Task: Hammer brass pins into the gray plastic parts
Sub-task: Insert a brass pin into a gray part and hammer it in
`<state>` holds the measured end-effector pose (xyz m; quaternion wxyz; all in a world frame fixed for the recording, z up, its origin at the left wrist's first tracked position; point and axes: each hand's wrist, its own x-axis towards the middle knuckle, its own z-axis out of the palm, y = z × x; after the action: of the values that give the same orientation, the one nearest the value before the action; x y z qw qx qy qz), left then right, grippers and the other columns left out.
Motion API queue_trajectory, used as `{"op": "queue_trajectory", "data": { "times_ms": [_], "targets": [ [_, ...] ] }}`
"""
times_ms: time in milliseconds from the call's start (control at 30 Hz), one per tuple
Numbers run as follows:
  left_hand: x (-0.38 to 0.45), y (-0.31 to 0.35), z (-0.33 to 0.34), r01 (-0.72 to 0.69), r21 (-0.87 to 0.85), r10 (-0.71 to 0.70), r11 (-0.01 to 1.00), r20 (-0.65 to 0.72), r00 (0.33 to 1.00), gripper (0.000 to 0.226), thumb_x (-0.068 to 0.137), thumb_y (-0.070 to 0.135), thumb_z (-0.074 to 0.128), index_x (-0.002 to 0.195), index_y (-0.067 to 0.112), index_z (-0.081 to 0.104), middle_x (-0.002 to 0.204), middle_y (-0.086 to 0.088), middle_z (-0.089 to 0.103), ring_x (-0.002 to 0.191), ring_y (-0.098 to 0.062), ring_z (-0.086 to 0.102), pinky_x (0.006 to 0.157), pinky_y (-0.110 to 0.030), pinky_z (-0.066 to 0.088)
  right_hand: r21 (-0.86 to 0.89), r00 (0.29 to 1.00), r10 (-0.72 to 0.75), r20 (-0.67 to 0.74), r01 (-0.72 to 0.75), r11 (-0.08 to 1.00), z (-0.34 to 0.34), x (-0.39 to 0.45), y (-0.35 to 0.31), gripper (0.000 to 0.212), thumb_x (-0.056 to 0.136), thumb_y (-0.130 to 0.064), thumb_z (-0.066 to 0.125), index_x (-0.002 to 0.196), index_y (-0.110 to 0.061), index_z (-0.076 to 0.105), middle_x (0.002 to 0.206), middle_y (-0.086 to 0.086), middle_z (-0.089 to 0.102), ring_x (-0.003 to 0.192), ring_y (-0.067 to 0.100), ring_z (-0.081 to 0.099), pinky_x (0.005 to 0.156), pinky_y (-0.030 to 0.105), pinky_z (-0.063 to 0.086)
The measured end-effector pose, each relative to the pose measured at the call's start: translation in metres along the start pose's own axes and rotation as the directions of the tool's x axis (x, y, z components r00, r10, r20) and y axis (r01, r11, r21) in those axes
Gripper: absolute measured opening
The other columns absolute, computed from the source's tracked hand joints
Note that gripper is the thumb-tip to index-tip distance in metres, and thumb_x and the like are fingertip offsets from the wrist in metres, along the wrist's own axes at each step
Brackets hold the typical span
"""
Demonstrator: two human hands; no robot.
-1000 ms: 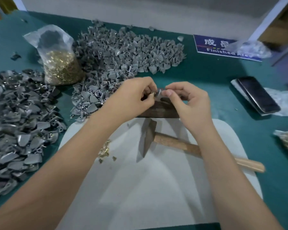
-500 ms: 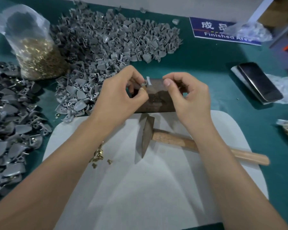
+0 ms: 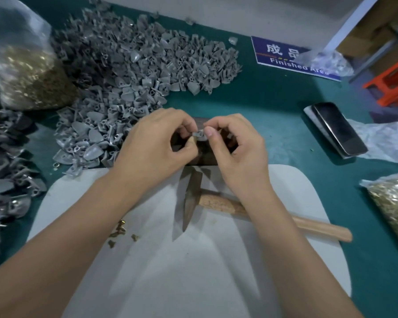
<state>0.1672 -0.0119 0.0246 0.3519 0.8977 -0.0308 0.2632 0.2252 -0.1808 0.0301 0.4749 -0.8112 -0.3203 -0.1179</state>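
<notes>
My left hand [image 3: 156,145] and my right hand [image 3: 234,148] meet over a dark metal block [image 3: 202,157], and between their fingertips they pinch one small gray plastic part [image 3: 198,133]. Whether a brass pin sits in it is hidden by the fingers. A hammer [image 3: 193,203] with a wooden handle lies untouched on the white board [image 3: 193,271], just below my hands. A few loose brass pins [image 3: 120,232] lie on the board near my left forearm.
A big heap of gray parts [image 3: 129,72] fills the far left, with a darker heap [image 3: 7,171] at the left edge. Bags of brass pins stand at far left [image 3: 25,72] and right edge [image 3: 393,203]. A phone [image 3: 338,129] and a "Finished Area" sign [image 3: 285,56] lie at right.
My hands, slightly apart half a second ago, have come together again on the gray part over the block. The hammer has not moved.
</notes>
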Motion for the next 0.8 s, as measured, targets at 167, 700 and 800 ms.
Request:
{"op": "queue_trajectory", "data": {
  "times_ms": [167,700,800],
  "targets": [
    [0.001,0.001,-0.003,-0.02,0.066,0.019,0.998,0.005,1.0,0.011,0.081,0.021,0.067,0.092,0.02,0.068,0.076,0.009,0.055,0.075,-0.015,0.053,0.076,-0.039,0.046,-0.046,0.999,0.017,0.038,-0.015,0.999,0.002,0.001,0.002,0.005,0.094,-0.006,0.07,0.094,-0.009,0.074,0.091,-0.002,0.064,0.085,0.004,0.057,0.079,0.014,0.04],
    [0.004,-0.007,-0.005,0.132,-0.091,-0.128,0.987,0.054,0.99,0.007,0.086,0.032,0.072,0.091,0.029,0.075,0.061,0.004,0.051,0.061,-0.011,0.047,0.059,-0.03,0.039,-0.321,0.99,0.058,0.125,-0.015,0.947,-0.001,0.013,-0.018,0.008,0.092,-0.019,0.071,0.091,-0.022,0.078,0.075,-0.007,0.047,0.077,0.017,0.052,0.065,0.038,0.046],
    [0.004,-0.008,-0.006,0.136,-0.073,-0.132,0.988,0.058,0.99,0.007,0.085,0.03,0.073,0.092,0.029,0.075,0.062,0.001,0.054,0.059,-0.012,0.046,0.058,-0.029,0.039,-0.463,0.994,-0.016,0.111,0.066,0.884,0.001,0.011,-0.027,0.008,0.094,-0.023,0.069,0.095,-0.024,0.077,0.08,-0.013,0.043,0.083,0.017,0.055,0.057,0.029,0.033]
  ]
}}
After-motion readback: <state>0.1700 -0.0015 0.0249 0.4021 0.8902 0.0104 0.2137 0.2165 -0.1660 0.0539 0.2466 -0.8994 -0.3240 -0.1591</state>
